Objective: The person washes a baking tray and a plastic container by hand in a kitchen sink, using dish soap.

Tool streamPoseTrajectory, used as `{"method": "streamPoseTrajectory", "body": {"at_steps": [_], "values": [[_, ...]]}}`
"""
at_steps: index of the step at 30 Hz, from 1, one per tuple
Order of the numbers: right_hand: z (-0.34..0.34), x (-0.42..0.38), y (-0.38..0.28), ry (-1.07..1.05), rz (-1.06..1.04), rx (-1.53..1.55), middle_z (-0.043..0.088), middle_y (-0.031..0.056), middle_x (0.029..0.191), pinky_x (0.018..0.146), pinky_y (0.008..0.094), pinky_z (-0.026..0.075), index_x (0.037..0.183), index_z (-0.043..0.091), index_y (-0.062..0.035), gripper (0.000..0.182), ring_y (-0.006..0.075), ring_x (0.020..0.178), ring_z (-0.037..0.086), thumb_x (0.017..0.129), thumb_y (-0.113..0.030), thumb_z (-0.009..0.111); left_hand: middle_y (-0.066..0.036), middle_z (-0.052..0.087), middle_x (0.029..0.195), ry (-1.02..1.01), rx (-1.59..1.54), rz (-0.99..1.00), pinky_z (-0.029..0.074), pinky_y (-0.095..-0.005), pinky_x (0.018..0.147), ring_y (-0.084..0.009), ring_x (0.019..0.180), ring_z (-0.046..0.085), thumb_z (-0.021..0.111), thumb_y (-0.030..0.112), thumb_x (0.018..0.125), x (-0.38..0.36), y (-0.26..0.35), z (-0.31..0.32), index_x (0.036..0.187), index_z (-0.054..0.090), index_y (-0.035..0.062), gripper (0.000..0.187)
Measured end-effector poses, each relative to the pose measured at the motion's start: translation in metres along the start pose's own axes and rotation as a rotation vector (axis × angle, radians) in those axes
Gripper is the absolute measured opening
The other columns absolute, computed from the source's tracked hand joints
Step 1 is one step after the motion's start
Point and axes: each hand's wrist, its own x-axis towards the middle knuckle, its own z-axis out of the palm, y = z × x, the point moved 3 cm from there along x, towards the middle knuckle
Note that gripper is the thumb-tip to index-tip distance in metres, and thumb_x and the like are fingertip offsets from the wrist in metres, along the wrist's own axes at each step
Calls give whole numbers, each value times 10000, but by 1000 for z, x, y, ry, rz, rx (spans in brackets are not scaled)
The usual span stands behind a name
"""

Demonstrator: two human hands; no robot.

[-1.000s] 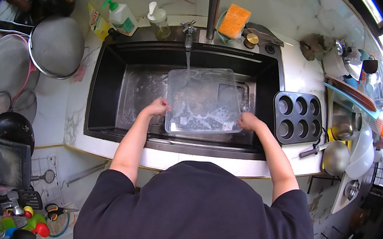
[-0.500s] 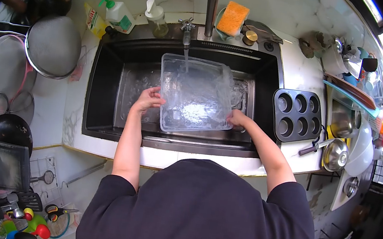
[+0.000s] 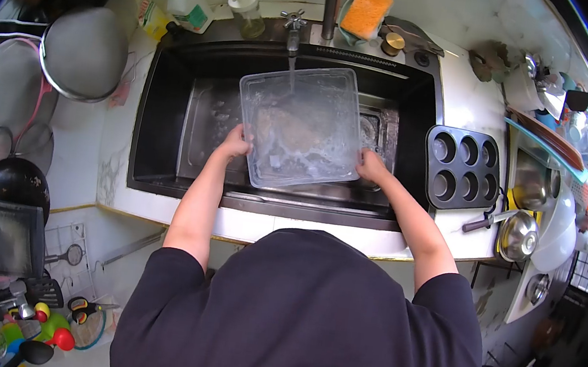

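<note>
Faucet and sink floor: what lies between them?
In the head view, the clear plastic container, held by both hands, sits under the faucet, above the sink floor.

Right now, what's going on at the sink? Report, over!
Left hand and right hand: grip on clear plastic container, one each side. Container over sink, under tap stream. Nothing in the way.

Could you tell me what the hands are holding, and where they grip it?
A clear plastic container, gripped at its near corners: left hand, right hand.
</note>
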Motion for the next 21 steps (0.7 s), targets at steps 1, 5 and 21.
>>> {"method": "streamPoseTrajectory", "body": {"at_steps": [1, 5, 21], "values": [[-3, -2, -7, -29, -35, 59, 587, 204, 802, 695, 364, 451, 900, 545, 35, 376, 327, 752, 578, 554, -101, 607, -111, 481, 1037, 11, -6, -9, 449, -261, 490, -176, 705, 550, 549, -99, 610, 2, -6, -1, 1244, 302, 62, 699], [-15, -9, -19, -107, 48, 174, 583, 146, 797, 649, 328, 454, 939, 522, 11, 409, 258, 688, 572, 549, -83, 601, -110, 525, 920, 33, -73, -76, 451, -290, 469, -188, 673, 551, 523, -102, 607, -1, -13, 6, 1193, 368, 46, 624], [-24, -22, -30, -654, 175, 787, 524, 50, 713, 448, 263, 451, 922, 470, -32, 327, 138, 589, 523, 631, -152, 560, -221, 515, 1078, 250, 409, 32, 397, -362, 845, -328, 1027, 489, 546, 163, 754, 2, -5, 9, 1164, 413, 15, 455]]}}
